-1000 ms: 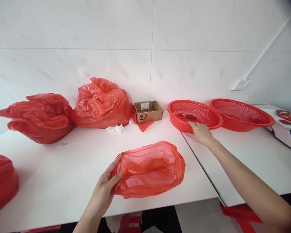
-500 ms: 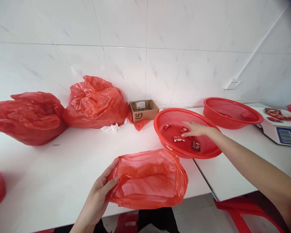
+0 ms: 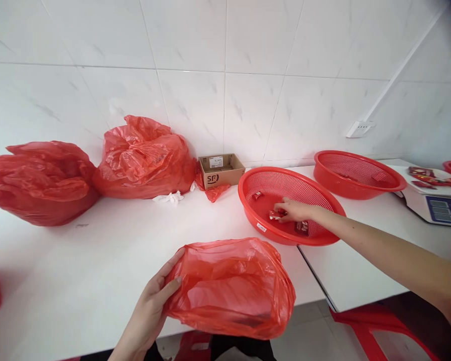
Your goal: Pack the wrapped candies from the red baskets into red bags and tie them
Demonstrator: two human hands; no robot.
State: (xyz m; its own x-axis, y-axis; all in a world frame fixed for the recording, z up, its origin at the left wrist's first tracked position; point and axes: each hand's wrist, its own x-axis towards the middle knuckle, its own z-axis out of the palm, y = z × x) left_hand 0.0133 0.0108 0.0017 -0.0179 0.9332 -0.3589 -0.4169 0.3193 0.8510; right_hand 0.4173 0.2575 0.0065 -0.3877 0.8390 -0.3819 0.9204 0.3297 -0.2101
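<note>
My left hand [image 3: 152, 306] grips the left rim of an open red plastic bag [image 3: 233, 288] lying at the near edge of the white table [image 3: 97, 250]. My right hand [image 3: 291, 209] reaches into a red mesh basket [image 3: 259, 228] just beyond the bag. Its fingers are closed round a small red packet [image 3: 275, 214] on the basket floor. Two more small red packets [image 3: 301, 227] lie in the same basket.
Two stuffed red bags [image 3: 145, 158] sit at the back left, with a small cardboard box [image 3: 221, 170] beside them. A second red basket [image 3: 355, 173] and a white scale [image 3: 434, 203] stand to the right. A gap divides the two tables; red stools show below.
My right hand pulled the red basket toward me and to the left, then moved inside it and closed on a packet. My left hand kept its hold on the bag.
</note>
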